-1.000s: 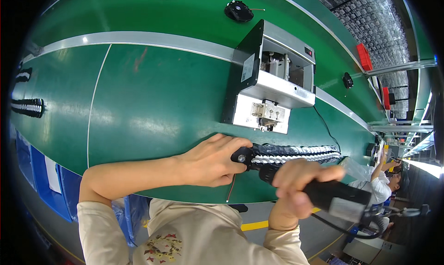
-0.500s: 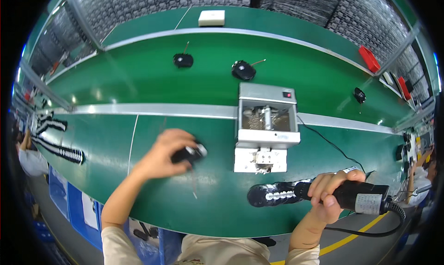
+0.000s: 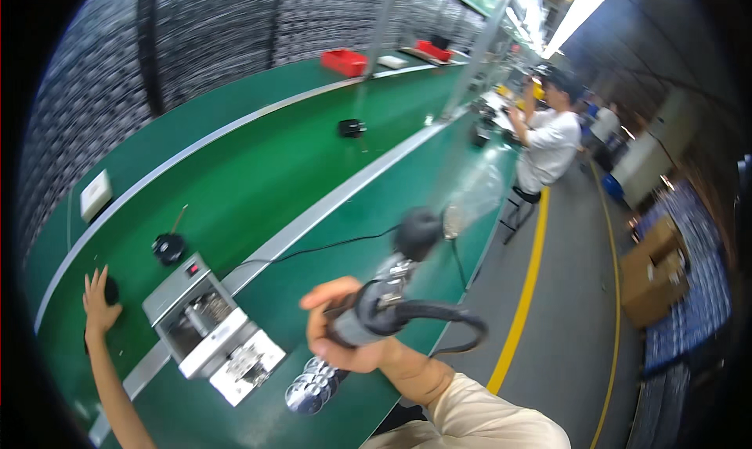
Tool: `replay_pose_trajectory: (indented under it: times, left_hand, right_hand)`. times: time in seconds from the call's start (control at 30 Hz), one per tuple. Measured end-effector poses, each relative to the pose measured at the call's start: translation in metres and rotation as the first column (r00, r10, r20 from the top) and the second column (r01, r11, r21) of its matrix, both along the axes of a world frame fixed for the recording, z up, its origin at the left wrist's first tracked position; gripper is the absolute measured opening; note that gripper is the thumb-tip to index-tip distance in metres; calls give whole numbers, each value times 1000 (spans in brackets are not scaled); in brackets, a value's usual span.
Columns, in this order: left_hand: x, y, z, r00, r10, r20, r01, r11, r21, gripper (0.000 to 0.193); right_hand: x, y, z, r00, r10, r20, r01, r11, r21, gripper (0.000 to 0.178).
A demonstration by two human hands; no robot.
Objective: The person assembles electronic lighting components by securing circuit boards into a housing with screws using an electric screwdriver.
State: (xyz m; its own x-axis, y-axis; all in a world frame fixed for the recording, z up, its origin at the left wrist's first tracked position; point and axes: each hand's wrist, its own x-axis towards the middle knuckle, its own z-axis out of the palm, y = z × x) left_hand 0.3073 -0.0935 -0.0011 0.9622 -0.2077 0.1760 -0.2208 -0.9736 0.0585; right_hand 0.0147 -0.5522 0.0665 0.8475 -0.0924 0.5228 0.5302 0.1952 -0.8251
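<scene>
The right hand (image 3: pixel 348 356) is wrapped around the barrel of a corded screwdriver (image 3: pixel 356 324), held up above the near side of the workbench (image 3: pixel 368 386). The left hand (image 3: pixel 99 304), well apart from it, reaches far out over the green belt (image 3: pixel 258 194), its fingers spread; a black part (image 3: pixel 111 291) sits just beside its palm, and whether they touch cannot be told. The screwdriver looks rigid and fairly heavy for one hand, its smooth casing perhaps a little slippery, so the thick middle of the barrel seems the right place to grip, clear of the thick cable (image 3: pixel 439 311), which would likely tug at the tail. Its long axis runs slantwise: the tail, with a metal hook (image 3: pixel 398 275), faces up toward the viewer, and the nose, hidden by the hand, seems to point down and leftward, near the shiny discs (image 3: pixel 307 394). The black part looks light and stiff, probably best taken by its rim; blur and the hand hide its long axis. Farther out stand a grey machine (image 3: pixel 214 345) and, on the belt, another black part with a thin wire (image 3: pixel 168 248).
</scene>
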Motion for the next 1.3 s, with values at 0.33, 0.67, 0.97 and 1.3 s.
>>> replay_pose_trajectory:
  times: [0.33, 0.67, 0.97, 1.3]
  left_hand:
    - [-19, -58, 26, 988, -97, -124, 65, 969, -238, 77]
    - [-249, -106, 63, 850, -489, -199, 483, 872, -79, 57]
    - [-341, -81, 78, 986, -144, -84, 141, 989, -49, 52]
    - [-356, -108, 46, 976, 25, -216, -115, 901, -417, 80]
  right_hand:
    - [7, -5, 5, 993, -99, 64, 107, 984, -139, 42]
    - [-10, 3, -1, 996, 91, 5, -91, 996, 0, 48]
    - [-9, 9, 3, 998, 63, 14, -64, 994, 92, 47]
    - [-11, 7, 4, 998, 62, 19, -63, 994, 92, 48]
